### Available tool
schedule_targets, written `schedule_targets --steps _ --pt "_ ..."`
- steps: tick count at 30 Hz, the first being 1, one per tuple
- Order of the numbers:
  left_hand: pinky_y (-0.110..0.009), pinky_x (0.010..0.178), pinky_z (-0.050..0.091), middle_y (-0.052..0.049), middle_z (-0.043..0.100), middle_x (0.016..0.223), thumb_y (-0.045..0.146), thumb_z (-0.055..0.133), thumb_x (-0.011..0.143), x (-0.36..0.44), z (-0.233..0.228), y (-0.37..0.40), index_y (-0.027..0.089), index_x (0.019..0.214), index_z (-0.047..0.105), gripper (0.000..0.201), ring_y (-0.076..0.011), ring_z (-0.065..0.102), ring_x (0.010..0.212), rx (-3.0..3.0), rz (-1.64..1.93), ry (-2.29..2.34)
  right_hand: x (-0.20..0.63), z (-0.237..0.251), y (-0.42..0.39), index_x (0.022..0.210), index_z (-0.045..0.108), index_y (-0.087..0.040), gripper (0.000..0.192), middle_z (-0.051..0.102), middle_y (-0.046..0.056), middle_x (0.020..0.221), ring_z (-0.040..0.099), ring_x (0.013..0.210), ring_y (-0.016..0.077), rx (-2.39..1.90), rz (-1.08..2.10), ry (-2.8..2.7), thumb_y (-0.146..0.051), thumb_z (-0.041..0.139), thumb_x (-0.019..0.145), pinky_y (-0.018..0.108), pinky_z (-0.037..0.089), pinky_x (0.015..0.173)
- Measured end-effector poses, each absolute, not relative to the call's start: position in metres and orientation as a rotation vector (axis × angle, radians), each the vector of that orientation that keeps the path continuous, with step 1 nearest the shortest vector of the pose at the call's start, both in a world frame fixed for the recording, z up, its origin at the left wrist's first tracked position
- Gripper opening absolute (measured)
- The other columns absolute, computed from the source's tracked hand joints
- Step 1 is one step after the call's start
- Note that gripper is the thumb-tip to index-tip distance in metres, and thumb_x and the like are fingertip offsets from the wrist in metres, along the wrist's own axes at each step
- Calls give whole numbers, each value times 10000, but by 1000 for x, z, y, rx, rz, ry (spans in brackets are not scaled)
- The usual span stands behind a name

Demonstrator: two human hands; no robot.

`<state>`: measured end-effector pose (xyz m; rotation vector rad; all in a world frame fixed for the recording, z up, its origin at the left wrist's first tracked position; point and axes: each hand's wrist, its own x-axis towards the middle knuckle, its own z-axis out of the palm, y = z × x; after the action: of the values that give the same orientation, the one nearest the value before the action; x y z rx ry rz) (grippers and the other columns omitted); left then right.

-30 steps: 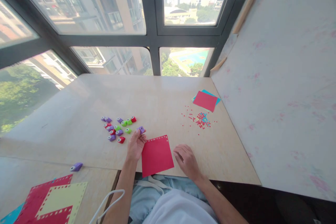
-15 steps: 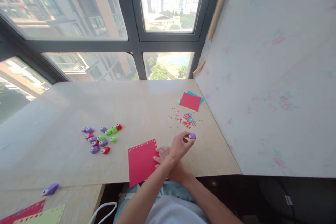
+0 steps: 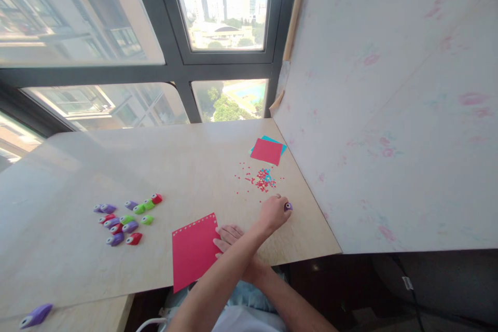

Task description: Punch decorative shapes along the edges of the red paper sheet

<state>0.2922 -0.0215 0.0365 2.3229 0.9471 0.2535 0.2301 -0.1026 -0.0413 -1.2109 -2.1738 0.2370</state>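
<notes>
My forearms are crossed, the left over the right. My left hand is closed around a small purple craft punch, which pokes out at its right side, just below a scatter of tiny punched paper pieces. Mostly under my left forearm, my right hand lies flat with fingers spread at the right edge of a red paper sheet. A row of small punched holes runs along the sheet's far edge, and its near corner hangs over the table edge.
Several purple, red and green punches are grouped on the table at left. Another purple punch lies at the lower left. Red and blue paper cards are stacked near the patterned wall. Windows line the back.
The view has swung right, so the table's things sit further left. My left hand has turned over, bringing the punch's round end into view. My right hand stays on the red sheet.
</notes>
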Motion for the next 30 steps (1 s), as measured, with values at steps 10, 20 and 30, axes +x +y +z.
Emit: schedule_targets --steps 10,20,30 --pt "-308 807 471 -101 635 1062 263 664 827 301 28 -20 171 1091 669 280 -210 613 929 2222 338 849 229 -39 -105 1302 531 -205 372 500 110 1451 408 1379 269 -1235 283 -2145 -246 564 935 502 299 1172" --pt "-242 631 417 -33 649 672 290 589 866 258 42 -33 151 767 686 196 -128 566 605 1775 560 881 227 -38 -108 1323 536 -198 392 487 120 1459 389 1389 271 -1249 305 -2175 -211 537 931 522 322 1154" --pt "-248 535 382 -38 563 537 552 546 850 210 42 -81 200 600 632 440 -147 516 563 1698 641 937 234 -57 -102 1279 612 -278 395 532 53 1428 463 1340 284 -1309 358 -2127 -248 538 892 537 358 1124"
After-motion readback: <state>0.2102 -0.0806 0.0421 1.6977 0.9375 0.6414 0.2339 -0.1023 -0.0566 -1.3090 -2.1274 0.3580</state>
